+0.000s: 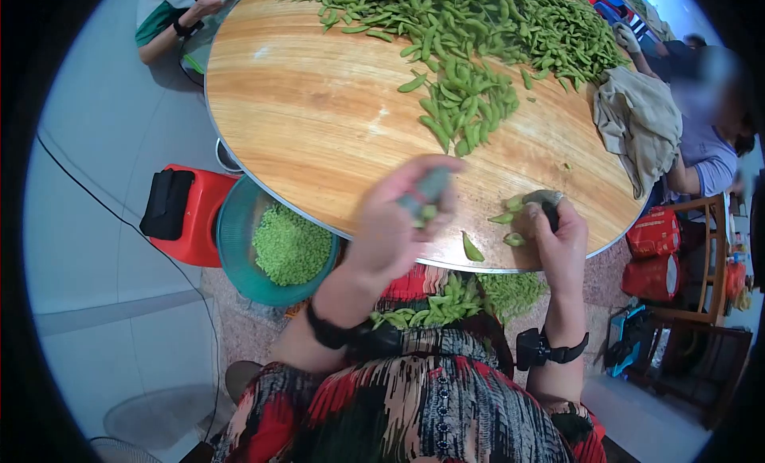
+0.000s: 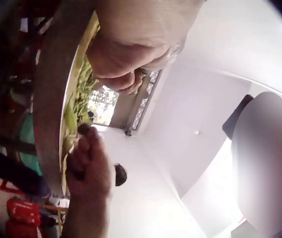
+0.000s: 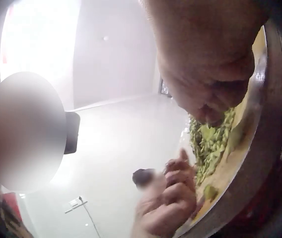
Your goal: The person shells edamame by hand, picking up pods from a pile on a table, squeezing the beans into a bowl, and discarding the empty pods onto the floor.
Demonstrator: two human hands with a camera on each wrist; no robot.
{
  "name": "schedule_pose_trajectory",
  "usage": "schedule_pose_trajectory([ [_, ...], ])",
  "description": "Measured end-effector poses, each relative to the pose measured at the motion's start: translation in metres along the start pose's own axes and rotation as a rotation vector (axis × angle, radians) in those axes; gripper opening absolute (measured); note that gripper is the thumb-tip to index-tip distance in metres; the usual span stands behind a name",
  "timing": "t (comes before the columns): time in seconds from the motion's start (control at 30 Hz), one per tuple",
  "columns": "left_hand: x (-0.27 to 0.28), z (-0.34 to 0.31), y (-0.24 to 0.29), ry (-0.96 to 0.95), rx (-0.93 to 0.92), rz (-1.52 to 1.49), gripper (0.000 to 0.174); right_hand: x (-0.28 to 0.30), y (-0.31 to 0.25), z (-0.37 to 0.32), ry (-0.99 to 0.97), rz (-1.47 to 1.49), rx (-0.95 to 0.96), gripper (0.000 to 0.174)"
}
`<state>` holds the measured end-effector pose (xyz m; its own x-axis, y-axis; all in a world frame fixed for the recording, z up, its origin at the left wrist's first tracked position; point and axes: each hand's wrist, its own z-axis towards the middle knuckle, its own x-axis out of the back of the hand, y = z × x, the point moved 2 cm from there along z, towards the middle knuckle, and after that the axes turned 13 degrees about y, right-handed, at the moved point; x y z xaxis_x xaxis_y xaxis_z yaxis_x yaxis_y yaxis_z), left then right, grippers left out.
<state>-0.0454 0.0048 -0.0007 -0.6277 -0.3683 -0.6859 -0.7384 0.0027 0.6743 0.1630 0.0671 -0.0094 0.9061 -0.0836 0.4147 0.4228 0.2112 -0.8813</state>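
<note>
My left hand [image 1: 390, 220], blurred, is raised over the near edge of the round wooden table, fingers curled around a green soybean pod [image 1: 428, 213]. A grey-green covering shows on its fingers. To the right, my right hand [image 1: 564, 236] is low at the tabletop, fingers bent, with a dark covering on the thumb. Its fingertips are right at a few loose pods [image 1: 502, 218]; I cannot tell whether it pinches one. Another pod [image 1: 472, 246] lies between the hands near the rim. In the left wrist view the right hand [image 2: 91, 168] appears beside the table edge.
A large pile of pods [image 1: 470, 25] covers the table's [image 1: 303, 88] far side. More pods [image 1: 438, 304] lie on my lap. A teal basket [image 1: 231, 252] of shelled beans [image 1: 291, 248] stands lower left beside a red stool [image 1: 191, 216]. A cloth [image 1: 637, 116] hangs at right, near another person.
</note>
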Motion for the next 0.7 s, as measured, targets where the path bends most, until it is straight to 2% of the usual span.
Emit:
schedule_pose_trajectory([
  [0.03, 0.012, -0.007, 0.014, 0.121, -0.137, 0.051, 0.026, -0.001, 0.000, -0.001, 0.003, 0.039, 0.001, 0.018],
  [0.1, 0.059, -0.014, 0.041, 0.222, -0.471, -0.046, 0.025, 0.002, -0.010, -0.005, 0.010, 0.078, 0.002, 0.019],
  [0.17, 0.101, -0.027, 0.070, 0.656, -0.705, 0.016, 0.024, 0.011, -0.040, -0.014, -0.347, -0.184, -0.104, 0.019],
  [0.2, 0.138, -0.031, 0.077, 0.661, -0.801, 0.128, 0.025, 0.019, -0.043, -0.011, -0.336, -0.188, -0.107, 0.019],
  [0.23, 0.182, -0.033, 0.079, 0.665, -0.897, 0.239, 0.028, 0.024, -0.044, -0.010, -0.589, -0.296, -0.014, 0.020],
  [0.27, 0.223, -0.032, 0.080, 0.739, -0.772, 0.571, 0.030, 0.028, -0.043, -0.012, -0.842, -0.403, 0.079, 0.021],
  [0.3, 0.247, -0.033, 0.078, 0.799, -0.634, 0.899, 0.031, 0.030, -0.037, -0.008, -0.618, -0.144, 0.125, 0.018],
  [0.33, 0.247, -0.040, 0.074, 0.793, -0.635, 0.894, 0.031, 0.037, -0.026, 0.005, -0.395, -0.178, -0.089, 0.015],
  [0.37, 0.246, -0.050, 0.073, 0.838, -0.682, 1.237, 0.038, 0.043, -0.004, 0.030, -0.144, -0.268, 0.277, 0.015],
  [0.4, 0.243, -0.054, 0.074, 0.868, -0.720, 1.585, 0.045, 0.046, 0.002, 0.048, 0.033, -0.428, 0.106, 0.019],
  [0.43, 0.235, -0.056, 0.080, 0.797, -0.823, 1.391, 0.045, 0.046, 0.003, 0.063, 0.059, -0.444, 0.105, 0.021],
  [0.47, 0.224, -0.058, 0.082, 0.800, -0.822, 1.388, 0.045, 0.041, 0.001, 0.068, 0.057, -0.445, 0.108, 0.021],
  [0.53, 0.167, -0.060, 0.079, 0.722, -0.738, 0.827, 0.041, 0.021, -0.014, 0.074, 0.023, -0.763, 0.256, 0.021],
  [0.6, 0.106, -0.056, 0.067, 0.410, -0.804, 0.791, 0.033, 0.010, -0.010, 0.081, -0.047, -0.710, 0.309, 0.019],
  [0.67, 0.060, -0.047, 0.049, 0.171, -0.464, 0.778, 0.030, -0.004, -0.013, 0.079, -0.291, -0.728, 0.275, 0.019],
  [0.7, 0.047, -0.035, 0.035, 0.067, -0.216, 0.572, 0.026, -0.012, -0.019, 0.072, -0.380, -0.484, 0.115, 0.018],
])
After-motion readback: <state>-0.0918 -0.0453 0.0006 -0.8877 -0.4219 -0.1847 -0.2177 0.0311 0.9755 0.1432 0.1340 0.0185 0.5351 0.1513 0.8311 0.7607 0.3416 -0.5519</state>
